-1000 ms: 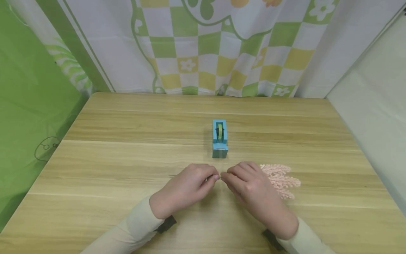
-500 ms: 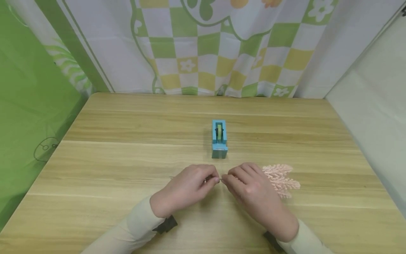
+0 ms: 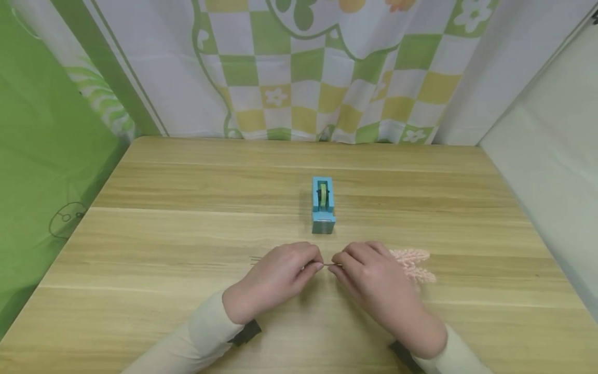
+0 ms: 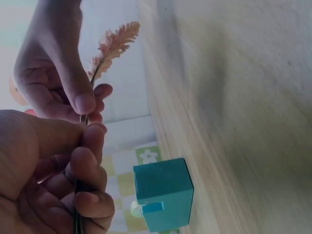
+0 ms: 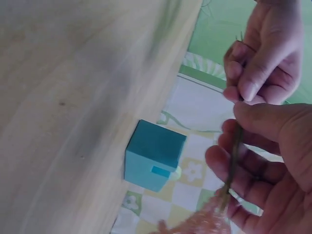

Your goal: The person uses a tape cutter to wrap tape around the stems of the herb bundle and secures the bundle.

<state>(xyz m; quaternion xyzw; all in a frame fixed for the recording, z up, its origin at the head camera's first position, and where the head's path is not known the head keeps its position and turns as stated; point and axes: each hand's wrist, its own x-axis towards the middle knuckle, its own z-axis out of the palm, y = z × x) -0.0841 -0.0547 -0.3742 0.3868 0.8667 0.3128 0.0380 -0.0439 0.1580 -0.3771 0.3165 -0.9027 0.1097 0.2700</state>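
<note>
Above the surface (image 3: 163, 234), toward its near edge, my left hand (image 3: 275, 272) and right hand (image 3: 376, 283) are pinching pink sprigs (image 3: 411, 255) by their stems (image 5: 234, 158). My right is edging rightward, baring more stem; I'm judging this a regrip.

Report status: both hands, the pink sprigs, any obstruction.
Left hand and right hand both pinching stems. Pink sprigs extend past right hand. Tape dispenser beyond, apart from both hands; no obstruction seen.

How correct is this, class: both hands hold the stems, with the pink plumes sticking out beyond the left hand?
Not quite: in the head view, the pink plumes stick out beyond the right hand, not the left hand. The rest stands.
</note>
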